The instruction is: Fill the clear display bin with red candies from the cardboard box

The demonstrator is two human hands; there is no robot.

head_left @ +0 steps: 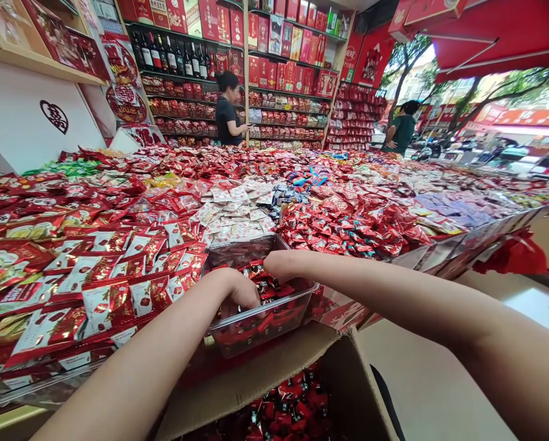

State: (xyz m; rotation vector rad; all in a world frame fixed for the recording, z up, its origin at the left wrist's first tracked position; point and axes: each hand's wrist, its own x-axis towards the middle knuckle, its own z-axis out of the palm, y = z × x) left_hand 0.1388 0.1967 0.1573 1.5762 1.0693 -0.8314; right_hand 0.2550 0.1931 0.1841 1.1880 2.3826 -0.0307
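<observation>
Both hands reach into a clear plastic bin [256, 315] that holds small candies in red and black wrappers [267, 286]. On the bin's near left side is my left hand [243, 289], bent downward with its fingertips hidden among the candies. My right hand [278, 267] dips in from the right, and its fingers are out of sight behind the wrist and the candies. Whether either hand grips any candy cannot be made out. Below the bin, an open cardboard box [260, 383] contains many more of the same wrapped candies [292, 404].
White-and-red snack packets [106, 306] lie left of the bin. White packets [232, 205] and red-wrapped sweets [347, 223] are heaped beyond it. One person [231, 110] stands by the shelves [201, 86]; another person [401, 128] stands at the far right near the street.
</observation>
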